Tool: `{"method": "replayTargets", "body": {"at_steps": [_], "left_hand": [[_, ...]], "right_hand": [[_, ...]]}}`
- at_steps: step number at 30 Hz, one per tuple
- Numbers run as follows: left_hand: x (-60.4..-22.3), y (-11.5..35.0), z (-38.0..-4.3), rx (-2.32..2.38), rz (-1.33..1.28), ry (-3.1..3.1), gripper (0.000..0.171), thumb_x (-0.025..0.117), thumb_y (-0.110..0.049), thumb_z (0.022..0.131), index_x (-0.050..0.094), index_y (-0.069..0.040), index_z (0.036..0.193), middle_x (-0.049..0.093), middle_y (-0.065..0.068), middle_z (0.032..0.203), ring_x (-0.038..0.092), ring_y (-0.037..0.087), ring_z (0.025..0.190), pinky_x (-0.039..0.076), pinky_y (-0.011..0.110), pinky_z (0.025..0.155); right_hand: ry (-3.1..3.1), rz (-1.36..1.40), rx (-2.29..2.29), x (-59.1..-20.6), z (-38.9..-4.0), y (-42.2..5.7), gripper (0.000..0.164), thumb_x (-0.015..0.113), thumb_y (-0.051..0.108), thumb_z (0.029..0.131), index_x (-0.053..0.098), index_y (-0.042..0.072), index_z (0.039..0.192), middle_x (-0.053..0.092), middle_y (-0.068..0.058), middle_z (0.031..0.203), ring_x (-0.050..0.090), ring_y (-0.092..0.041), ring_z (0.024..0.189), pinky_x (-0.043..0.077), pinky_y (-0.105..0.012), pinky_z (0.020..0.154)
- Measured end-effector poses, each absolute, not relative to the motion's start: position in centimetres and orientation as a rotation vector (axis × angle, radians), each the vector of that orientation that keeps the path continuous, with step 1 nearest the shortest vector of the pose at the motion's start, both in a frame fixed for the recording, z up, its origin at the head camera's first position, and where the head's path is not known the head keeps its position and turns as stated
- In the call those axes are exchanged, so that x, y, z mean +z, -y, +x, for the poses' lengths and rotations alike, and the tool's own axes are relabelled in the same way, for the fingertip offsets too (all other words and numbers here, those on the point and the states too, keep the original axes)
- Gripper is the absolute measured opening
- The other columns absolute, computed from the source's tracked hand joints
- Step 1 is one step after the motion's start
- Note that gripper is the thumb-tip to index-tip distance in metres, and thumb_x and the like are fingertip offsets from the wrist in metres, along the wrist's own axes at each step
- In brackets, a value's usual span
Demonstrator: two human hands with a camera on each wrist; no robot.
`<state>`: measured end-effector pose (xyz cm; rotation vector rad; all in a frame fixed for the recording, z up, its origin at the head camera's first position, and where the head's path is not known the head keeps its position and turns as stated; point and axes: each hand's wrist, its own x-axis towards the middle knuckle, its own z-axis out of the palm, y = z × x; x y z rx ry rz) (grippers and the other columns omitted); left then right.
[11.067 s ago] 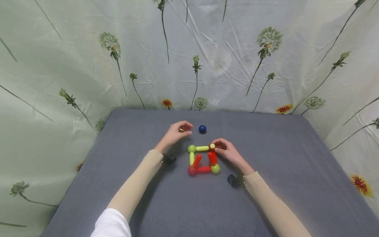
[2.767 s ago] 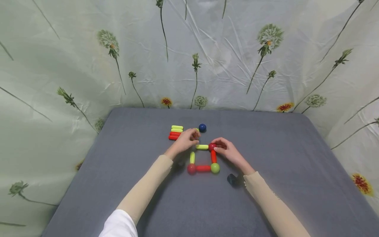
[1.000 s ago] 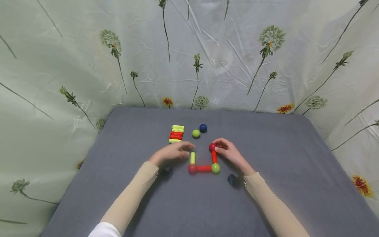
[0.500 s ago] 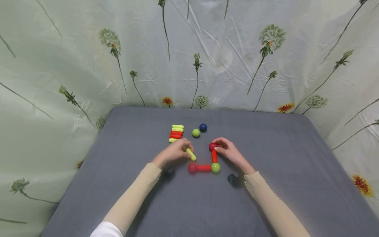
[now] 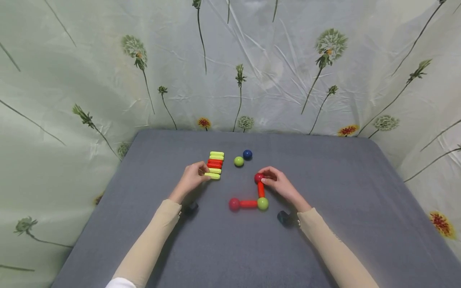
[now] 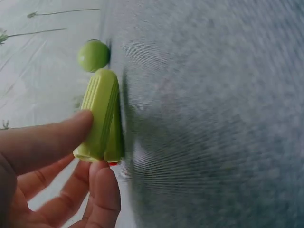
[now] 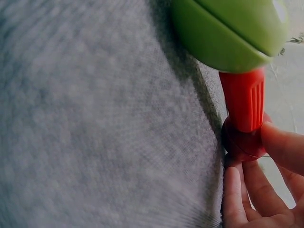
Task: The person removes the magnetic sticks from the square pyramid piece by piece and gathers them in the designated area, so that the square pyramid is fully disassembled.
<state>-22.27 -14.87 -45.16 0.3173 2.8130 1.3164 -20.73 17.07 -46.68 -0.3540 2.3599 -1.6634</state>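
Two beige sleeves stretched over a grey, cloth-covered worktop, where a glossy lime-green plastic ball formed the corner between two ridged bars. The right hand gripped a glossy dark-red ball on the far side of that corner ball, linked to it by a red plastic rod. A second red rod ran left from the corner ball to another red ball. Farther left and beyond the corner ball, the left hand pinched a ridged yellow-green plastic rod, its grip narrow, at the near end of a row of five more rods, three yellow-green and two red. Well beyond the corner ball and slightly left, a loose lime-green ball rested just beside a dark-blue ball. Farthest from the corner ball hung a pale curtain printed with dandelions.
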Motion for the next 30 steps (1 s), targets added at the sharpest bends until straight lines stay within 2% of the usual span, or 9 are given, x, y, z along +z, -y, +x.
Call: {"method": "replayTargets", "body": {"at_steps": [9,11,15,19,23,30], "left_hand": [[-45.3,14.4,-22.7,1.176,0.363,-2.901,0.019,0.075,0.000,0.076,0.058,-0.003,0.084,0.052,0.011,0.085,0.054,0.026,0.081,0.047,0.039,0.073],[-45.0,14.0,-22.4,1.180,0.485,-2.865,0.021,0.075,-0.001,0.077,0.057,-0.005,0.087,0.049,0.009,0.087,0.052,0.025,0.083,0.046,0.039,0.074],[-44.1,12.7,-21.1,1.181,0.880,-2.522,0.024,0.072,-0.002,0.080,0.059,-0.008,0.099,0.055,0.007,0.099,0.055,0.023,0.093,0.048,0.037,0.082],[-43.8,10.8,-19.6,1.009,1.093,-2.223,0.032,0.071,-0.003,0.080,0.061,-0.012,0.108,0.056,0.000,0.107,0.054,0.018,0.101,0.046,0.033,0.088],[-44.4,9.4,-18.9,0.813,1.168,-2.280,0.031,0.072,-0.003,0.079,0.060,-0.020,0.103,0.053,-0.008,0.099,0.051,0.010,0.093,0.046,0.028,0.082],[-44.6,8.8,-18.9,0.812,1.169,-2.317,0.025,0.068,-0.006,0.081,0.063,-0.022,0.099,0.054,-0.009,0.097,0.052,0.008,0.091,0.047,0.025,0.078]], "right_hand": [[-2.337,-0.324,-1.641,-46.2,-20.3,-17.2,0.027,0.057,0.003,0.094,0.056,-0.001,0.120,0.057,-0.017,0.119,0.055,-0.029,0.107,0.046,-0.037,0.091],[-2.329,-0.322,-1.641,-46.0,-20.1,-17.3,0.027,0.057,0.002,0.094,0.056,-0.002,0.120,0.057,-0.018,0.119,0.055,-0.030,0.107,0.046,-0.036,0.091],[-2.330,-0.325,-1.642,-44.7,-19.4,-17.3,0.026,0.057,-0.001,0.093,0.055,-0.006,0.118,0.057,-0.022,0.116,0.055,-0.031,0.104,0.047,-0.034,0.088],[-2.345,-0.314,-1.623,-43.3,-18.7,-17.0,0.026,0.056,0.000,0.093,0.054,-0.008,0.118,0.057,-0.024,0.115,0.055,-0.030,0.102,0.047,-0.031,0.085],[-2.339,-0.326,-1.622,-43.1,-18.5,-16.9,0.027,0.056,-0.001,0.094,0.054,-0.008,0.119,0.056,-0.025,0.117,0.055,-0.032,0.105,0.047,-0.034,0.089],[-2.328,-0.320,-1.627,-43.2,-18.6,-16.9,0.027,0.056,0.001,0.094,0.054,-0.007,0.119,0.056,-0.024,0.117,0.054,-0.030,0.103,0.045,-0.035,0.088]]}}
